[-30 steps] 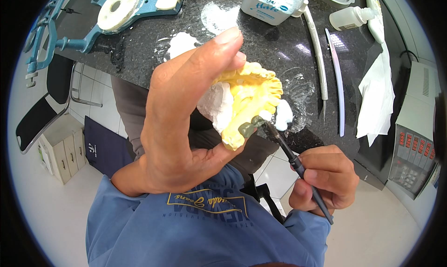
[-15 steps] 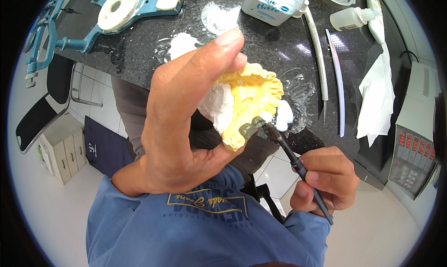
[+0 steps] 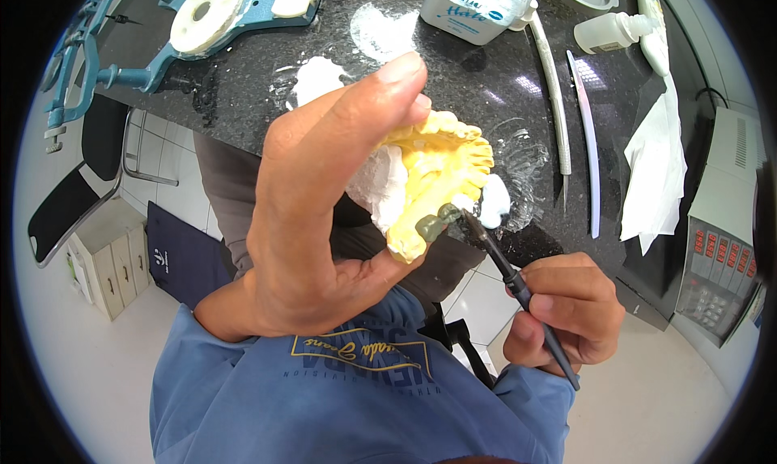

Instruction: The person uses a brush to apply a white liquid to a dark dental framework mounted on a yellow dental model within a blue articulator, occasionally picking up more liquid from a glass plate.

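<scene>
My left hand (image 3: pixel 312 197) is closed around a yellow dental model (image 3: pixel 429 169) with a white plaster back (image 3: pixel 380 185), its row of teeth turned to the right. Dark green wax-like crowns (image 3: pixel 431 227) sit on the teeth at its near end. Between the fingers and thumb of my right hand (image 3: pixel 571 310) is a slim black brush-like tool (image 3: pixel 515 284), held on a slant. The tool's narrow tip is at the green teeth; whether it touches them I cannot tell. A white blob (image 3: pixel 494 203) lies just behind the tip.
On the dark speckled worktop (image 3: pixel 231 100) stand a blue articulator (image 3: pixel 154 72), a tub of clear liquid or gel (image 3: pixel 476 11) and a small white bottle (image 3: pixel 609 33). Two slender tools (image 3: pixel 588 144) and white tissue (image 3: pixel 654 169) lie right, beside a device with red digits (image 3: pixel 720 245).
The model and my left hand have shifted very slightly. The tool's tip stays by the green teeth, with my right hand almost still.
</scene>
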A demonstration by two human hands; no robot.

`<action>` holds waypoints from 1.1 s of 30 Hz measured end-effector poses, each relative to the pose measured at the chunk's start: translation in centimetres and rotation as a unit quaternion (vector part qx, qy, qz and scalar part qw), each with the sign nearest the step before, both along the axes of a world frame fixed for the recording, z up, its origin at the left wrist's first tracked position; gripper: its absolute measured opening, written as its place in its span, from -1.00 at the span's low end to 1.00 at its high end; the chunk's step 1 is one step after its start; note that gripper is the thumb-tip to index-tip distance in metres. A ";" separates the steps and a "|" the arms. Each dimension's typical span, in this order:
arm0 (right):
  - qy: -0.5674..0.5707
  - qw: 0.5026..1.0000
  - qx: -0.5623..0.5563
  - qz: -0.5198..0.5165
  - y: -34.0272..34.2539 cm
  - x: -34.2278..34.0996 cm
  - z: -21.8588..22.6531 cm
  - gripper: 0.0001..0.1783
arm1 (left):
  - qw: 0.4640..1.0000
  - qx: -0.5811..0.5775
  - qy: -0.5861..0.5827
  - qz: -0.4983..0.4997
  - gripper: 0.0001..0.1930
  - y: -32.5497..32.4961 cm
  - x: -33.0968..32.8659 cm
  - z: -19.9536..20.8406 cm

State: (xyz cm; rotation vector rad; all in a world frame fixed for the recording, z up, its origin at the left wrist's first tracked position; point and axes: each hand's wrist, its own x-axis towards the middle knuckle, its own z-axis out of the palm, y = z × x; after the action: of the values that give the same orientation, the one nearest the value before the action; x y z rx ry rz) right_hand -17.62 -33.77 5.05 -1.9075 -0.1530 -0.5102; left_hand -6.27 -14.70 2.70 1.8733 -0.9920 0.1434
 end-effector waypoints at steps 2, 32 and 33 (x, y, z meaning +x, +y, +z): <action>0.002 1.000 -0.005 0.002 0.0 0.0 0.0 -0.67 | 1.000 0.002 0.002 0.000 0.00 0.0 0.0 0.0; -0.001 1.000 -0.018 0.005 -0.2 0.1 0.0 -0.65 | 1.000 -0.001 0.012 0.005 -0.01 0.0 -0.1 0.1; 0.000 1.000 -0.017 0.008 -0.2 0.1 0.1 -0.65 | 1.000 -0.001 0.012 0.006 -0.01 0.0 -0.2 0.1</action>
State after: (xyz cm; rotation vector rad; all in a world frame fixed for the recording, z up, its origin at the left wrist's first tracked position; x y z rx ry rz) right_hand -17.52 -33.99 5.10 -1.9376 -0.1765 -0.4999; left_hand -6.45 -14.73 2.78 1.8758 -0.9643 0.1278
